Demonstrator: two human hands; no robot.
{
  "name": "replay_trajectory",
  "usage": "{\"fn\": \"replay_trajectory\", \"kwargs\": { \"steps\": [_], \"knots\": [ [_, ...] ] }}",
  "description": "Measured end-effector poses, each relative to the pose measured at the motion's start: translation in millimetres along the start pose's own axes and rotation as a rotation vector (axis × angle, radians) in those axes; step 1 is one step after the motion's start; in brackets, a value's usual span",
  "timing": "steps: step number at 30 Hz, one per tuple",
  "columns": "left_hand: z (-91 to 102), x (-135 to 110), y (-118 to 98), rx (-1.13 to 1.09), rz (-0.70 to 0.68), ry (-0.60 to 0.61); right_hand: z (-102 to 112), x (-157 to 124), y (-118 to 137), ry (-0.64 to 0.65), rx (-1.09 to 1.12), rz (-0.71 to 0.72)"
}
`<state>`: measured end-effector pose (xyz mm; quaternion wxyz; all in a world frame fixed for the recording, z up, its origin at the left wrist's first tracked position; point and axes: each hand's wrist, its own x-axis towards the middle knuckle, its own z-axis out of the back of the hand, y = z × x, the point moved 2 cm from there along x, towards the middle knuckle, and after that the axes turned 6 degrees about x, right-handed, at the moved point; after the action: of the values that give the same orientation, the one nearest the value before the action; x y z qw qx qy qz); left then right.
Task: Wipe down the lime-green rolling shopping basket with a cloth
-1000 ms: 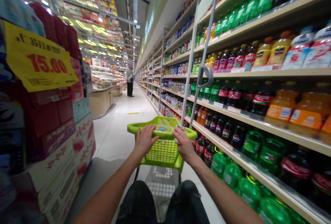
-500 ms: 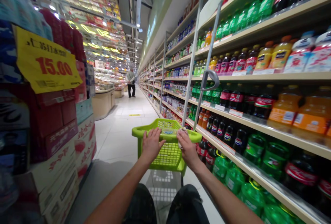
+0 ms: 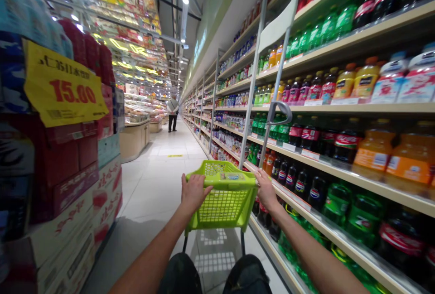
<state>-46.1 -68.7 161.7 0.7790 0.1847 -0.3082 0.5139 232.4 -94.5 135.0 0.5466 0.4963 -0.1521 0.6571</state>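
A lime-green shopping cart point(image 3: 222, 205) with a lattice basket stands upright just ahead of my knees point(image 3: 214, 276). My left hand point(image 3: 194, 190) is closed over the left end of the cart's handle point(image 3: 243, 180), with its thumb pointing inward along the bar. At the right end of the handle, my right hand point(image 3: 267, 190) is closed with the fingers curled over the corner, partly out of sight. A printed label sits in the middle of the handle. What I see of the basket shows no goods.
Drink shelves point(image 3: 340, 103) line the right side, close to the cart. A grey-handled ladder-like frame point(image 3: 277, 81) leans against them. Stacked cartons point(image 3: 74, 221) with a yellow price sign point(image 3: 66, 88) rise on the left. Farther along the tiled aisle point(image 3: 163, 149) stands a person point(image 3: 172, 110).
My right hand has slid right to the handle's corner, where before it lay farther in with something whitish at the fingers. My left hand has shifted slightly down. The cart has turned a little.
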Motion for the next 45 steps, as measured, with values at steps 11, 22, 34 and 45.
{"fn": "replay_trajectory", "kwargs": {
  "steps": [11,22,34,45],
  "knots": [
    [-0.9,-3,-18,-0.033,-0.068,-0.014,-37,0,66,0.187,0.154,0.268],
    [-6.8,-7,-37,-0.137,-0.043,-0.039,-44,10,70,0.169,0.222,0.237],
    [-27.5,-4,-42,-0.323,-0.005,0.208,-23,24,22,0.033,0.208,0.036],
    [-26.3,-13,-79,-0.251,-0.202,0.293,20,-2,30,0.177,0.222,0.104]
  ]
}}
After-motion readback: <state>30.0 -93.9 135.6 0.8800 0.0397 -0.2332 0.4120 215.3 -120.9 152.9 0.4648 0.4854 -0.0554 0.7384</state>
